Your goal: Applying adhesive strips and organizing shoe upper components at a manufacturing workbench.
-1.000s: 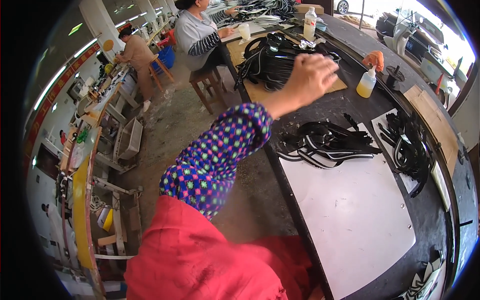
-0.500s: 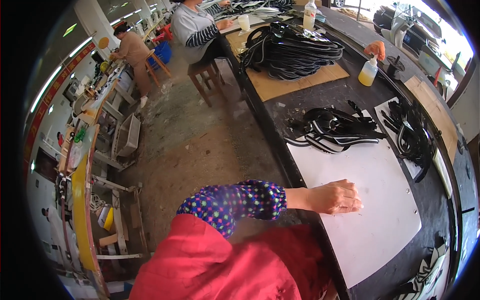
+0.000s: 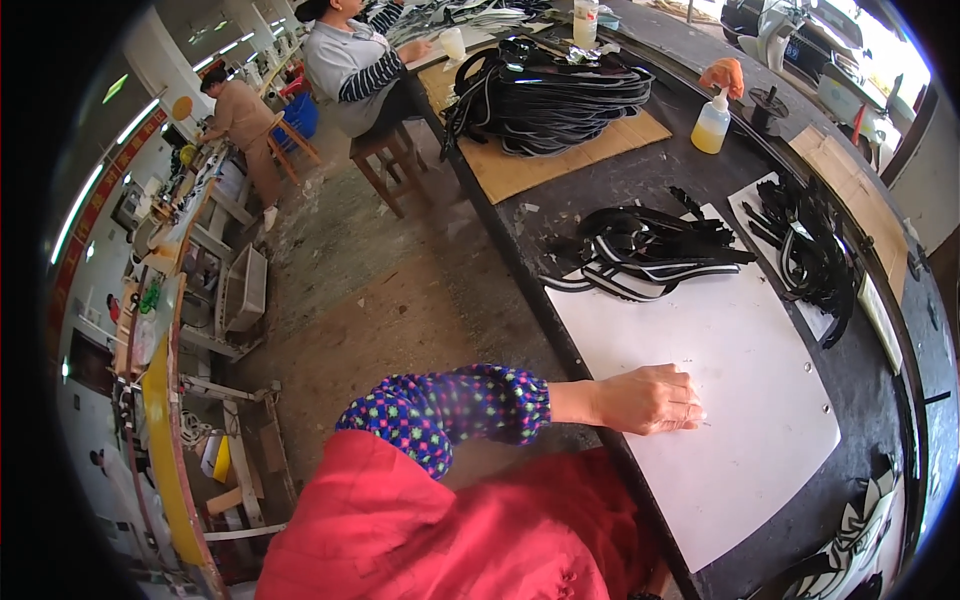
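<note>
My left hand (image 3: 652,398) reaches in from a patterned blue sleeve (image 3: 450,405) and lies on a large white sheet (image 3: 730,470) on the dark table. Its fingers are curled in and pressed together; whatever they may hold is hidden. Beyond the hand, a loose heap of black strips with white edging (image 3: 660,250) rests on the sheet's far end. More black strips (image 3: 805,245) lie to the right on a narrower white sheet. At the near right are cut black-and-white pieces (image 3: 850,540). My right hand does not show.
A big bundle of black strips (image 3: 555,100) sits on cardboard (image 3: 590,150) further along the table. A bottle of yellow liquid (image 3: 710,125) stands at the right, near a black spool (image 3: 764,108). Another person (image 3: 350,65) is beside a wooden stool (image 3: 385,165) at the far end.
The view has swung slightly, so the table and most things on it sit further left in the picture. My left hand remains on the white sheet, its fingers still curled.
</note>
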`<state>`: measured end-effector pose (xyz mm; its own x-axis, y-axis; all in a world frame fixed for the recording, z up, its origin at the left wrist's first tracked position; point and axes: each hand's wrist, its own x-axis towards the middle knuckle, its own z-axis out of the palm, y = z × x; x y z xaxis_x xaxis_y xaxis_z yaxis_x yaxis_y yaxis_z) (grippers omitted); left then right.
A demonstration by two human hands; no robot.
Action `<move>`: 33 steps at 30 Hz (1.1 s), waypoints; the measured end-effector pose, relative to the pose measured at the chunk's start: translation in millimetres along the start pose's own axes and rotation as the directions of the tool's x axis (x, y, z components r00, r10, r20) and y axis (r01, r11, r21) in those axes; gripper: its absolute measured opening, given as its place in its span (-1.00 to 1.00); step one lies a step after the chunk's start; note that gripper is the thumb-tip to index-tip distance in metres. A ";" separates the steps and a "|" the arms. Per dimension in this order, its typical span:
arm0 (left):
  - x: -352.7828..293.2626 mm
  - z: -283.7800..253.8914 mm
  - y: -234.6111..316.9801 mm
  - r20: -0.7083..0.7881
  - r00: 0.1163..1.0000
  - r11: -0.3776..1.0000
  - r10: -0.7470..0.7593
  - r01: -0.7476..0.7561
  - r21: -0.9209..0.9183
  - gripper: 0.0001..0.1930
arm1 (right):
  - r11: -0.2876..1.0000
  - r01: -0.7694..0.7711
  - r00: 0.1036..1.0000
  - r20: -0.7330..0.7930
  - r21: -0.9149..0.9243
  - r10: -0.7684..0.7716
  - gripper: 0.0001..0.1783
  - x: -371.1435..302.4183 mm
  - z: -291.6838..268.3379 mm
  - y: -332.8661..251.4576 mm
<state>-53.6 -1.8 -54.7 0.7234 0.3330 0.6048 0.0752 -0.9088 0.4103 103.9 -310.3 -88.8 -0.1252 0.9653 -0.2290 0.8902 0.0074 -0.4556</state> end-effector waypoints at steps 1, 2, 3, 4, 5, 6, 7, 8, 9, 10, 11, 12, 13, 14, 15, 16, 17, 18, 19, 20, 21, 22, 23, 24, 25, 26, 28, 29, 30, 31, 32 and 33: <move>-0.8 0.1 -0.9 -0.030 0.999 1.000 0.018 -0.018 0.000 -0.79 | 1.000 0.001 1.000 0.000 -0.024 -0.001 -0.69 1.6 -0.6 -1.1; -1.4 0.2 -1.8 -0.062 0.997 0.999 0.036 -0.036 0.000 -0.79 | 0.999 0.000 1.000 0.000 -0.050 0.000 -0.69 2.9 -1.2 -2.2; -1.8 -0.6 -2.5 -0.063 0.997 0.999 0.037 -0.038 -0.004 -0.79 | 0.997 -0.002 1.000 0.000 -0.076 0.002 -0.69 4.0 -1.8 -3.1; -1.3 -0.8 -2.3 -0.072 0.997 0.999 0.034 -0.035 -0.003 -0.79 | 0.995 -0.011 1.000 0.001 -0.104 0.011 -0.68 3.3 -3.2 -4.1; -1.3 -0.8 -2.4 -0.082 0.996 0.999 0.032 -0.032 -0.004 -0.80 | 0.991 -0.021 1.000 0.003 -0.132 0.022 -0.68 2.5 -4.6 -4.9; -2.4 -0.4 -3.0 -0.086 0.996 0.999 0.034 -0.035 -0.018 -0.80 | 0.986 -0.032 0.999 0.005 -0.161 0.034 -0.68 1.8 -5.9 -5.5; -3.5 -1.5 -4.6 -0.086 0.996 1.000 0.013 -0.016 -0.024 -0.81 | 0.981 -0.039 0.999 0.008 -0.192 0.041 -0.68 3.0 -8.6 -5.2; -4.5 -3.1 -6.9 -0.086 0.996 0.999 -0.007 0.004 -0.032 -0.83 | 0.974 -0.046 0.999 0.012 -0.223 0.050 -0.68 4.7 -11.1 -4.5; -3.5 -9.4 -9.9 -0.091 0.996 0.999 -0.008 0.004 -0.044 -0.83 | 0.966 -0.053 0.998 0.016 -0.253 0.059 -0.68 6.8 -13.7 -3.6; 3.0 -15.9 -14.8 -0.107 0.994 0.999 0.017 -0.012 0.052 -0.83 | 0.955 -0.065 0.997 0.021 -0.288 0.075 -0.68 7.9 -18.6 0.2; 8.9 -25.1 -18.9 -0.123 0.991 0.988 0.047 -0.028 0.154 -0.84 | 0.943 -0.075 0.996 0.020 -0.323 0.087 -0.68 10.4 -34.4 -14.3; 16.1 -31.9 -29.8 -0.160 0.987 0.984 0.002 0.026 0.174 -0.83 | 0.989 -0.130 0.981 0.135 -0.069 0.139 -0.69 12.8 -55.7 -24.9; 14.9 -44.7 -43.7 -0.195 0.979 0.974 -0.053 0.094 0.206 -0.82 | 0.963 -0.192 0.955 0.262 0.188 0.139 -0.70 31.9 -93.0 -53.7; 15.5 -56.6 -63.6 -0.255 0.964 0.956 -0.077 0.143 0.254 -0.78 | 0.956 -0.091 0.976 0.214 0.280 0.030 -0.71 47.8 -116.0 -69.2; 19.1 -65.8 -82.2 -0.310 0.946 0.934 -0.097 0.194 0.299 -0.73 | 0.929 0.012 0.985 0.156 0.369 -0.075 -0.71 64.1 -136.6 -79.8; 24.7 -74.2 -97.1 -0.314 0.941 0.890 -0.124 0.246 0.385 -0.66 | 0.916 0.147 0.984 0.036 0.374 -0.173 -0.68 84.2 -153.7 -87.0; 28.8 -81.6 -107.3 -0.323 0.935 0.831 -0.149 0.295 0.471 -0.59 | 0.881 0.349 0.937 -0.139 0.319 -0.321 -0.73 108.3 -165.2 -89.8; 22.7 -80.3 -123.0 -0.297 0.927 0.772 -0.228 0.359 0.525 -0.48 | 0.897 0.261 0.964 -0.054 0.356 -0.259 -0.78 126.2 -177.5 -90.2; 16.1 -76.6 -128.7 -0.328 0.910 0.734 -0.254 0.402 0.547 -0.46 | 0.883 0.150 0.988 -0.024 0.446 -0.155 -0.71 154.6 -185.0 -87.5; 6.7 -73.3 -131.8 -0.328 0.892 0.718 -0.310 0.446 0.534 -0.45 | 0.840 0.100 0.993 -0.103 0.533 -0.053 -0.75 187.9 -188.5 -94.6; 7.8 -68.3 -134.3 -0.331 0.878 0.720 -0.346 0.475 0.506 -0.45 | 0.810 0.051 0.987 -0.152 0.585 0.048 -0.73 221.7 -188.9 -89.2; 11.6 -62.7 -133.8 -0.344 0.880 0.718 -0.328 0.468 0.515 -0.46 | 0.745 0.050 0.977 -0.189 0.665 0.103 -0.65 254.3 -185.7 -74.0; 14.4 -57.1 -132.5 -0.353 0.882 0.714 -0.312 0.463 0.525 -0.46 | 0.705 -0.018 0.967 -0.166 0.709 0.191 -0.57 284.8 -182.7 -57.3; 18.0 -55.1 -131.2 -0.363 0.875 0.732 -0.321 0.473 0.491 -0.47 | 0.679 -0.063 0.954 -0.156 0.731 0.257 -0.52 309.0 -180.2 -46.9; 16.3 -54.3 -130.5 -0.371 0.871 0.729 -0.322 0.478 0.489 -0.47 | 0.555 -0.114 0.953 -0.067 0.824 0.296 -0.51 331.0 -175.3 -41.2; 17.2 -52.9 -130.1 -0.377 0.873 0.717 -0.311 0.476 0.509 -0.47 | 0.504 -0.127 0.961 -0.021 0.854 0.276 -0.52 347.5 -173.7 -37.7; 16.5 -51.9 -130.1 -0.381 0.875 0.701 -0.300 0.473 0.534 -0.48 | 0.447 -0.141 0.970 0.033 0.883 0.239 -0.54 370.0 -165.1 -42.7; 16.0 -52.7 -131.5 -0.380 0.874 0.690 -0.304 0.477 0.544 -0.48 | 0.442 -0.126 0.972 0.021 0.888 0.236 -0.56 376.7 -159.8 -50.1; 15.9 -52.5 -132.8 -0.396 0.873 0.685 -0.286 0.475 0.553 -0.50 | 0.437 -0.113 0.972 0.007 0.892 0.237 -0.58 380.6 -153.7 -55.9; 16.4 -53.8 -132.2 -0.410 0.872 0.683 -0.267 0.471 0.558 -0.51 | 0.431 -0.114 0.973 0.012 0.895 0.231 -0.58 383.0 -146.4 -60.3; 15.6 -55.1 -131.3 -0.424 0.867 0.682 -0.263 0.478 0.554 -0.53 | 0.407 -0.076 0.965 -0.035 0.910 0.260 -0.58 383.8 -139.0 -64.5; 14.1 -56.6 -130.6 -0.420 0.868 0.681 -0.265 0.477 0.556 -0.53 | 0.385 -0.038 0.953 -0.082 0.922 0.292 -0.57 382.8 -133.9 -67.4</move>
<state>-92.0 135.8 -61.1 0.3201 0.6356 0.7026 0.7778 -0.5997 0.1882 54.6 93.7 -30.6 0.1768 0.9435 -0.2803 -0.0569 -0.2745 -0.9599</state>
